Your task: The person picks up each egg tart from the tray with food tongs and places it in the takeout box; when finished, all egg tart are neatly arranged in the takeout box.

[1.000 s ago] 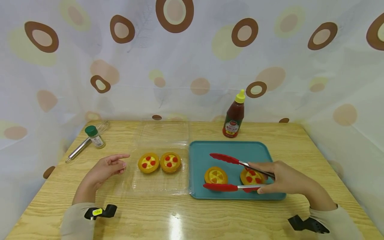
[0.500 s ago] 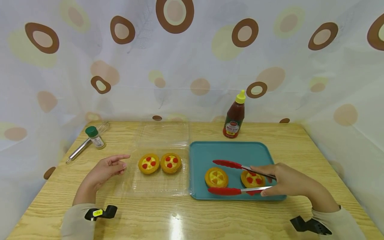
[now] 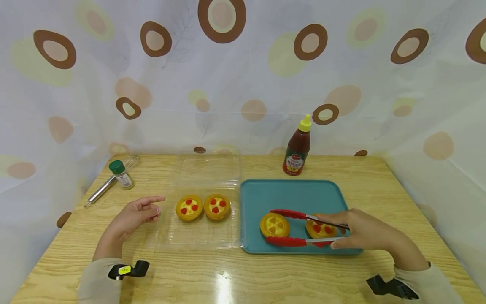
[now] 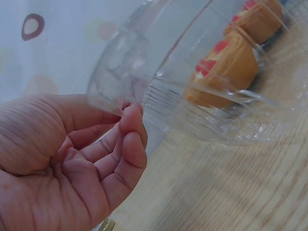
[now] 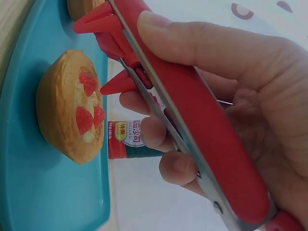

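My left hand [image 3: 134, 217] pinches the left edge of a clear plastic container [image 4: 115, 72], whose lid lies folded back. Inside it two egg tarts [image 3: 216, 207] with red berry pieces sit side by side. My right hand [image 3: 364, 231] grips red-and-steel tongs [image 5: 192, 106] over a teal tray [image 3: 292, 192]. The tongs' red tips straddle an egg tart topped with yellow fruit pieces [image 3: 274, 226], one tip at its far side and one at its near side. Behind them, under the tongs' arms, is another berry-topped egg tart [image 5: 67, 106] on the tray.
A sauce bottle with a yellow cap [image 3: 298, 147] stands behind the tray. At the back left, a green-lidded shaker [image 3: 122, 175] stands beside a whisk [image 3: 101, 191]. A patterned curtain [image 3: 171, 84] surrounds the wooden table [image 3: 182, 274].
My right hand has shifted the tongs slightly right and lowered them. Their tips have drawn closer together around the yellow-fruit egg tart. My left hand stays at the container's edge.
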`<state>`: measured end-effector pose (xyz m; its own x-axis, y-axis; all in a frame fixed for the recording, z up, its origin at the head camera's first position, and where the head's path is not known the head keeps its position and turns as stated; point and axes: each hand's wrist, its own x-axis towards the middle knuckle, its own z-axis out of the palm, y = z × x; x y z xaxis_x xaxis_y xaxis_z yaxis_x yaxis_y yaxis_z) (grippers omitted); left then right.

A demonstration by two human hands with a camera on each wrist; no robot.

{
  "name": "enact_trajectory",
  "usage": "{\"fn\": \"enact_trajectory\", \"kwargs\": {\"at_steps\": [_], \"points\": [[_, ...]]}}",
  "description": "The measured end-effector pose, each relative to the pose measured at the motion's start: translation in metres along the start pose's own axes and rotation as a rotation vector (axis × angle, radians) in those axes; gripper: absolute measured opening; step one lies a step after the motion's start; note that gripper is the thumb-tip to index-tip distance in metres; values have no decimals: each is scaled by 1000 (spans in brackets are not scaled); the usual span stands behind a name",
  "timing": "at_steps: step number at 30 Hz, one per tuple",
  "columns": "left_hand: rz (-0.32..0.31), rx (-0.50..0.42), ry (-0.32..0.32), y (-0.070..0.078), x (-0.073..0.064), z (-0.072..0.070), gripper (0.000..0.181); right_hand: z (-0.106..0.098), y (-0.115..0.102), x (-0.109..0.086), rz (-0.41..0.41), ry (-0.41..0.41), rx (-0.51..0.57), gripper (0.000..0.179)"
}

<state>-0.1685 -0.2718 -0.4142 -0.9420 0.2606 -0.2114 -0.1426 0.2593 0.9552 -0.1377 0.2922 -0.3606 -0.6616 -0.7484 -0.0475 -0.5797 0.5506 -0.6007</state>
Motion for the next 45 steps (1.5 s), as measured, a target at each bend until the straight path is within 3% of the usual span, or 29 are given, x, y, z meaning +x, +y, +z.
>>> {"fn": "enact_trajectory", "kwargs": {"at_steps": [17,28,37,45], "points": [[-17,3,23,0,0,1,51,-3,2,-6,-19,34,-6,60],[-14,-2,16,0,0,2,53,-19,-7,-10,-72,106,-20,57],[-4,-7,14,-1,-1,0,53,-20,-21,18,-145,111,-12,53],[2,-16,4,-1,0,0,53,-12,-34,51,-170,53,16,55]]}}
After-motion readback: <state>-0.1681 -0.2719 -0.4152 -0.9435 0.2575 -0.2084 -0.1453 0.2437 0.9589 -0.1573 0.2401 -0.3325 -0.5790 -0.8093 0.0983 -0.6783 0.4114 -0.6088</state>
